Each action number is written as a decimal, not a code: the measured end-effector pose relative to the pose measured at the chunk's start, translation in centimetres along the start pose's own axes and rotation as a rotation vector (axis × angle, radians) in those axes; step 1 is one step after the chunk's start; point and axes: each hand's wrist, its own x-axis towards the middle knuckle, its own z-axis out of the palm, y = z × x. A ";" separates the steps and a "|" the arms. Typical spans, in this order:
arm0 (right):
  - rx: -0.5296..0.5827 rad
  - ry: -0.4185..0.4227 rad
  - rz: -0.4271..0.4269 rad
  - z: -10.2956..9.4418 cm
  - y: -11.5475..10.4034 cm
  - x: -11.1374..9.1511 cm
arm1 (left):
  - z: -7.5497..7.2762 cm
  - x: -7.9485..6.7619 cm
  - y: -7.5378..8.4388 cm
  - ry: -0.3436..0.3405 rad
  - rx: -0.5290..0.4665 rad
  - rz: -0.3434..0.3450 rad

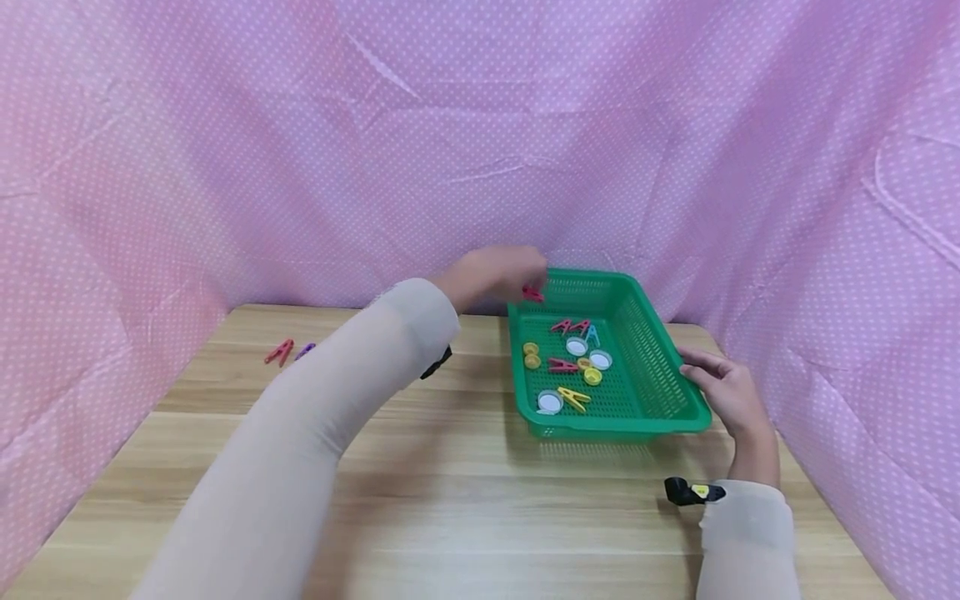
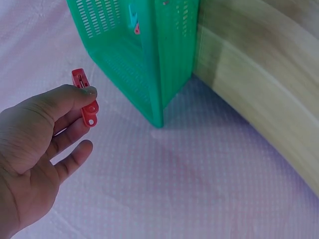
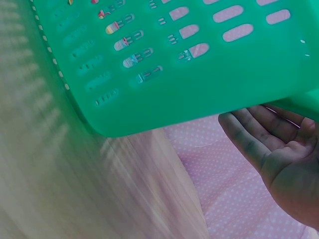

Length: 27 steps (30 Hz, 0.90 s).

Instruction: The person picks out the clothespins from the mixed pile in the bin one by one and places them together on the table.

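Note:
In the head view my left hand [image 1: 498, 273] is over the far left corner of a green basket [image 1: 693, 414]. Thumb and fingers pinch a red clothespin [image 2: 90, 110], seen clearly in the left wrist view; the other fingers are loosely bent. My right hand [image 1: 723, 396] holds the basket's right rim from outside. Its fingers [image 3: 249, 134] lie beneath the rim in the right wrist view, where the thumb is hidden. Inside the basket lie red clothespins [image 1: 562, 365], a yellow clothespin [image 1: 574, 398], a blue one [image 1: 592, 335], white round discs [image 1: 550, 402] and yellow caps [image 1: 592, 377].
On the left of the wooden table [image 1: 450, 517] lie another red clothespin [image 1: 279, 352] and a purple one [image 1: 305, 350], the latter partly behind the left sleeve [image 1: 300, 417]. Pink dotted cloth [image 1: 480, 150] hangs behind and along both sides.

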 end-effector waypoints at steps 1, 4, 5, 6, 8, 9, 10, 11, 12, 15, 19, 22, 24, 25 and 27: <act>0.005 0.000 -0.001 0.0 -0.1 0.0 | -0.3 -0.2 -0.1 0.000 0.002 -0.002; 0.002 0.006 0.000 -0.2 -0.3 0.0 | -1.2 -1.0 -0.7 0.002 0.018 -0.006; -0.004 0.004 -0.005 -0.2 -0.4 0.0 | -1.4 -1.2 -0.8 -0.001 0.021 -0.008; -0.002 0.003 -0.003 -0.3 -0.5 0.0 | -1.6 -1.5 -1.0 -0.001 0.030 -0.011; -0.009 0.003 -0.004 -0.3 -0.5 0.0 | -2.0 -2.1 -1.4 0.002 0.046 -0.016; -0.008 0.001 -0.005 -0.4 -0.6 0.0 | -2.1 -2.3 -1.5 -0.004 0.053 -0.021; -0.009 0.000 -0.005 -0.4 -0.6 0.0 | -2.2 -2.7 -1.7 -0.006 0.060 -0.028; -0.014 -0.001 -0.009 -0.4 -0.6 0.0 | -2.2 -3.0 -1.8 -0.009 0.061 -0.040; -0.013 0.000 -0.009 -0.4 -0.5 0.0 | -2.1 -3.3 -2.0 -0.009 0.070 -0.041; -0.016 0.001 -0.011 -0.3 -0.4 -0.1 | -1.7 -4.3 -2.7 -0.002 0.074 -0.051; -0.010 0.000 -0.015 -0.2 -0.3 -0.2 | -1.0 -5.9 -3.8 0.016 0.075 -0.052; 0.004 -0.003 -0.018 0.0 -0.2 -0.2 | -0.6 -7.4 -4.5 0.016 0.059 -0.077; 0.014 -0.004 -0.019 0.1 -0.2 -0.2 | -0.3 -8.4 -5.0 0.016 0.051 -0.095; 0.017 -0.004 -0.023 0.1 -0.2 -0.2 | -0.1 -8.8 -5.3 0.021 0.049 -0.100; 0.023 -0.003 -0.028 0.1 -0.1 -0.2 | 0.2 -9.6 -5.9 0.028 0.044 -0.105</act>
